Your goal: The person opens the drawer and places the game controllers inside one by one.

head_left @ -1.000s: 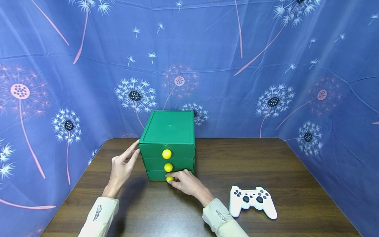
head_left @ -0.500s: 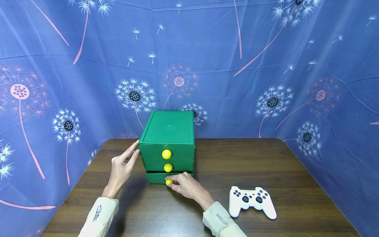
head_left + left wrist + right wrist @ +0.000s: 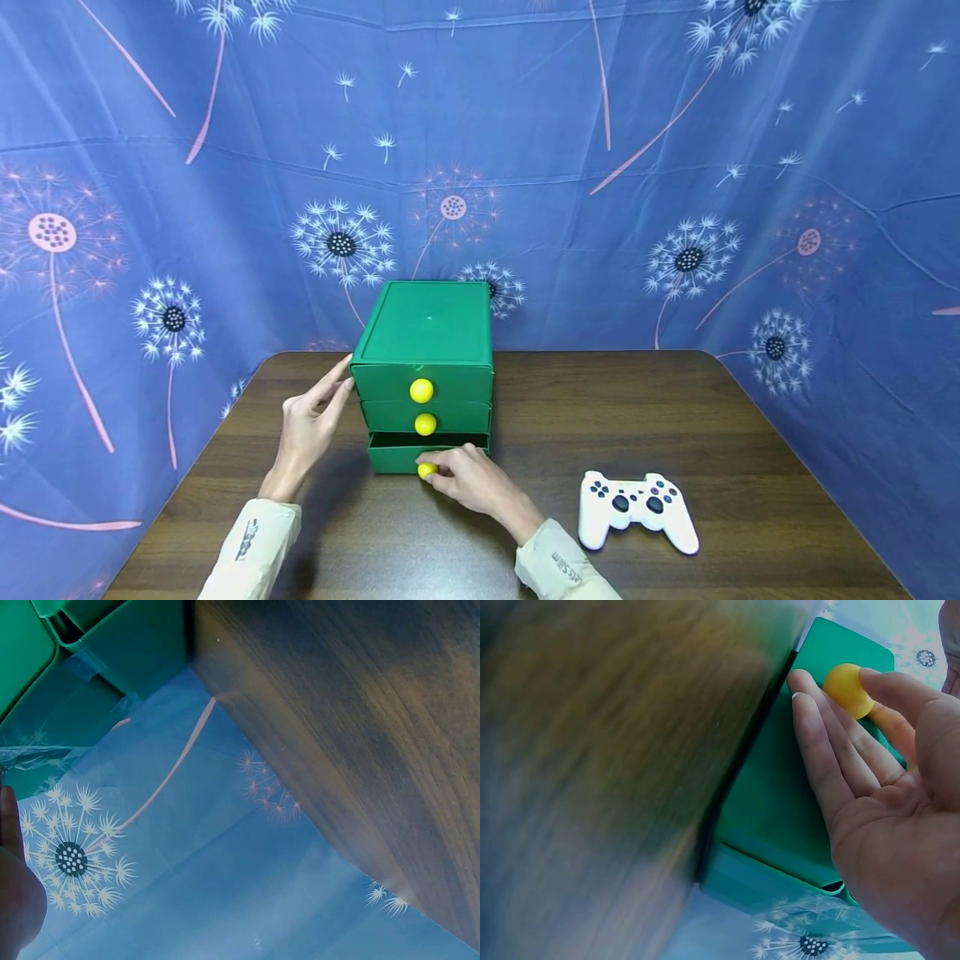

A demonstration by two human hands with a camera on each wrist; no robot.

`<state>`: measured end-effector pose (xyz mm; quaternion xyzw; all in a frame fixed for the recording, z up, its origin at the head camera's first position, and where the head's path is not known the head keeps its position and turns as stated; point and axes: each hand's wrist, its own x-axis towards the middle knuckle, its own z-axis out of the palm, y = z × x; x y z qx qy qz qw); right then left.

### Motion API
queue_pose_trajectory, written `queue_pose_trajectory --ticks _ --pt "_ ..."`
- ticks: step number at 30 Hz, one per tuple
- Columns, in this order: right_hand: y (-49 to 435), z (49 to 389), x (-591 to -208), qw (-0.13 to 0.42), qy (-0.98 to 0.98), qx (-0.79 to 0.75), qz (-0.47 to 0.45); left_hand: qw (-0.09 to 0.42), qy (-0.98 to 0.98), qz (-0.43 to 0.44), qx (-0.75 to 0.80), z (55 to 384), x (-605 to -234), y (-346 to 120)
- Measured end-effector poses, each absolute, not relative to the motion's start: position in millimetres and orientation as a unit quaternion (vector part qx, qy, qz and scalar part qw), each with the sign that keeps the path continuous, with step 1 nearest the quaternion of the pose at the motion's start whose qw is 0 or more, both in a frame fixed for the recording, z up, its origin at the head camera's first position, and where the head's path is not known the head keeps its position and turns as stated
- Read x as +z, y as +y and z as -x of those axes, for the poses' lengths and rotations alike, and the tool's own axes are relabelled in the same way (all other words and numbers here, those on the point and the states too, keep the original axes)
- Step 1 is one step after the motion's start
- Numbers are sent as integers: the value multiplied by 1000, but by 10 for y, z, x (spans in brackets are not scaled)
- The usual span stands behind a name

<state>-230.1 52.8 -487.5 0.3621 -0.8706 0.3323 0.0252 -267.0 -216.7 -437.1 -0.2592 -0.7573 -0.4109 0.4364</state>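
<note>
- Right hand (image 3: 476, 481): thumb and fingers clamped in a pinch on the bottom knob (image 3: 427, 471), a yellow ball; in the right wrist view, further fingers extend alongside the drawer front.
- Left hand (image 3: 303, 429): thumb and forefinger stretched out and apart, their tips against the left side of the cabinet near its upper front corner; the left wrist view shows only part of this hand, at its edge.
- Bottom drawer (image 3: 390, 460): stands part way out towards the person, a dark gap showing above its front wall. The right hand hides part of that front, and the interior is too dark to read.
- Middle knob (image 3: 425, 424) and top knob (image 3: 422, 391): also yellow, set one above the other on the two upper drawers, both drawers flush. The middle drawer overhangs the rear of the gap.
- Cabinet (image 3: 431, 321): green, three-tiered, upright on the table left of centre, its far end near the backdrop.
- Sleeves: the left sleeve (image 3: 251, 542) and the right sleeve (image 3: 562, 567), both pale, cross the near part of the table.
- Game controller (image 3: 637, 510): white, lying near the right sleeve, well apart from the cabinet.
- Table (image 3: 675, 400): brown, wood-grained, with rounded far corners.
- Backdrop (image 3: 562, 167): blue cloth printed with dandelions, hanging behind the table and at both sides.
</note>
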Motion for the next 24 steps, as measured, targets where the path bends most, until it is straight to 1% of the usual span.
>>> queue_pose_trajectory --ticks 13,24 --pt "514 2199 -4876 7 -869 346 -354 438 -759 252 -410 2667 -4368 -2159" --pt "531 2080 -4869 23 -862 338 -378 436 -759 250 -414 2620 -4331 -2119"
